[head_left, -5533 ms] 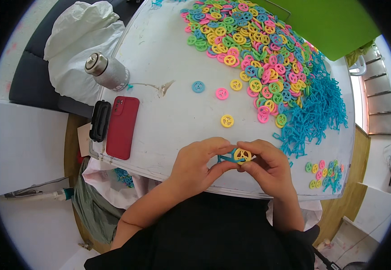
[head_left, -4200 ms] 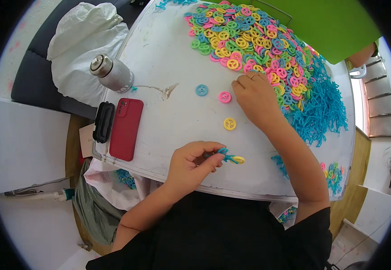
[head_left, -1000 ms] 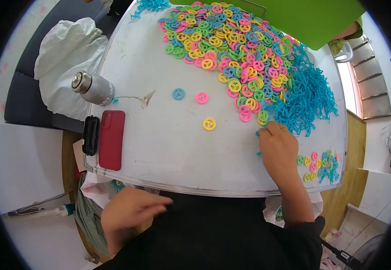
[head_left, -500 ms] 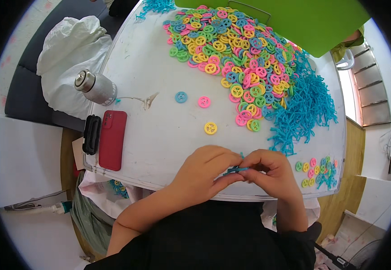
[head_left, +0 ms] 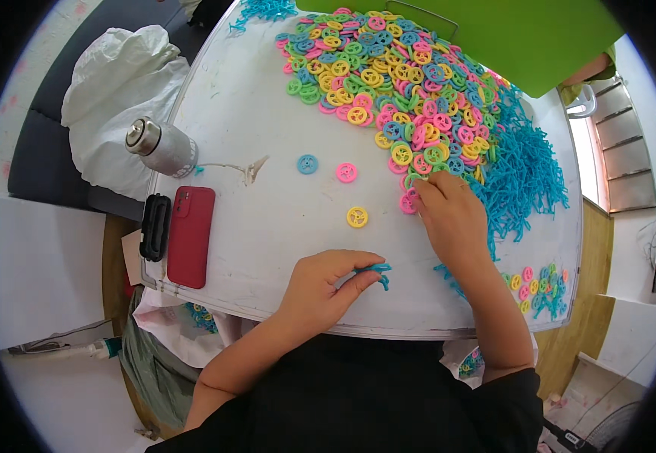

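Between thumb and fingers of my left hand (head_left: pixel 319 293) is a turquoise plastic piece (head_left: pixel 381 269) with thin, stick-like ends, held just above the table's near edge. My right hand (head_left: pixel 451 219) is at the near end of a large heap of small spoked plastic wheels (head_left: pixel 388 83) in pink, yellow, green and blue. Its fingertips close on a pink wheel (head_left: pixel 408 201) at the heap's edge, and partly cover it. Three loose wheels lie left of that hand: a blue one (head_left: pixel 307 164), a pink one (head_left: pixel 347 173) and a yellow one (head_left: pixel 356 217).
Turquoise stick pieces (head_left: pixel 528 166) are heaped at the right. Several wheels and sticks (head_left: pixel 543 287) lie by the right corner. On the left are a red phone (head_left: pixel 190 238), a black case (head_left: pixel 154 226) and a metal bottle (head_left: pixel 163 147). A green panel (head_left: pixel 524 38) stands at the back.
My hands were together over the turquoise piece. My right hand has let go and moved up and forward to the wheel heap; my left hand keeps the piece, slightly further left.
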A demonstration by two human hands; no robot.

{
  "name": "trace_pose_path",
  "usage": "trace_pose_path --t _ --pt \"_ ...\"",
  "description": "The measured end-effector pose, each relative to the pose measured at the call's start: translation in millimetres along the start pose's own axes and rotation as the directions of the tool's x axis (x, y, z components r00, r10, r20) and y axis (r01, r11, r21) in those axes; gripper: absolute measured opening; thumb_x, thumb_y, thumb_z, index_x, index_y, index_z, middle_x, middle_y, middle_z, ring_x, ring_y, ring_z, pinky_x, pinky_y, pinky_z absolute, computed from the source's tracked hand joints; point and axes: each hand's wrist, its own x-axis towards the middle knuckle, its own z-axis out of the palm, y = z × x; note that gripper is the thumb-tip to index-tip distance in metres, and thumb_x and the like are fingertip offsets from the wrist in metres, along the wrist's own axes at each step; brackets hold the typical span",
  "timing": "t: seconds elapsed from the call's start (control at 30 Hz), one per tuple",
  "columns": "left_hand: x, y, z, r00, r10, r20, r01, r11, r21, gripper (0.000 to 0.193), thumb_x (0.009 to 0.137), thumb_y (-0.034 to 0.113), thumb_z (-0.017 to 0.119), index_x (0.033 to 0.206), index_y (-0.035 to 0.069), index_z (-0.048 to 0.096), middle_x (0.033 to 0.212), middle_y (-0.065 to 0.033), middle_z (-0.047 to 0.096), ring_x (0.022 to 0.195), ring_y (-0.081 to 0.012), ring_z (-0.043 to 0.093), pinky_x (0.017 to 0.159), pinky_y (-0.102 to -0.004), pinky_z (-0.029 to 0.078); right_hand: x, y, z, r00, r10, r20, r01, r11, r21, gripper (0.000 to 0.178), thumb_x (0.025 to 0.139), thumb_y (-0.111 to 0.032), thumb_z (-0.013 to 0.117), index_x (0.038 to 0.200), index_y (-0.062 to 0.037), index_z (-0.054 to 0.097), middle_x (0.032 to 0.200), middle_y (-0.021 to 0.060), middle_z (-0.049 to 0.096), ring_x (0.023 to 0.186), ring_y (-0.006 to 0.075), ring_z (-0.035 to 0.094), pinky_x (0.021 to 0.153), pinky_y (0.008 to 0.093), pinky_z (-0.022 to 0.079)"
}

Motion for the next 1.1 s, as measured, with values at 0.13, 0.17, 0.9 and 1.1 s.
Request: trace_pose_path --t 0.13,0.17,0.9,1.1 --pt "-3 -8 -4 0.999 -0.006 -0.054 0.001 0.997 -0.082 0.017 0.093 0.004 0.069 0.109 -0.001 0.072 0.1 -0.0094 0.074 0.093 -0.0157 0.069 0.084 -0.0289 0.053 -5 -4 -7 0.999 -0.04 0.026 0.037 0.992 0.119 0.026 0.079 -0.003 0.076 0.103 -0.0025 0.068 0.097 0.0094 0.064 0.09 0.027 0.063 0.076 0.0352 0.052" --pt "-4 -12 -5 0.998 -0.013 -0.065 0.007 0.997 -0.079 0.017 0.093 0.004 0.069 0.109 -0.001 0.072 0.1 -0.0094 0.074 0.093 -0.0157 0.069 0.084 -0.0289 0.053 -4 -8 -13 0.999 -0.048 0.009 0.045 0.975 0.216 0.022 0.081 -0.003 0.076 0.101 -0.0015 0.067 0.095 0.0083 0.066 0.087 0.0239 0.065 0.074 0.0336 0.053" --pt "-2 -7 18 0.836 0.514 -0.194 -0.44 0.838 0.324 0.023 0.079 0.0 0.078 0.102 0.003 0.072 0.089 -0.011 0.072 0.075 -0.0243 0.068 0.067 -0.0317 0.053 -40 -59 -16 0.781 0.242 0.575 -0.474 -0.37 0.799 0.007 0.093 -0.008 0.068 0.094 -0.0021 0.064 0.103 0.0137 0.071 0.085 0.0136 0.063 0.079 0.0274 0.048" --pt "-4 -6 12 0.882 0.428 -0.197 -0.345 0.871 0.349 0.023 0.078 0.0 0.079 0.098 0.004 0.071 0.092 -0.0111 0.073 0.076 -0.025 0.069 0.067 -0.0331 0.054 -40 -72 -23 0.829 0.378 0.412 -0.47 0.071 0.88 0.014 0.095 -0.003 0.065 0.109 0.0002 0.065 0.09 0.0051 0.067 0.085 0.0091 0.061 0.075 0.0229 0.049"
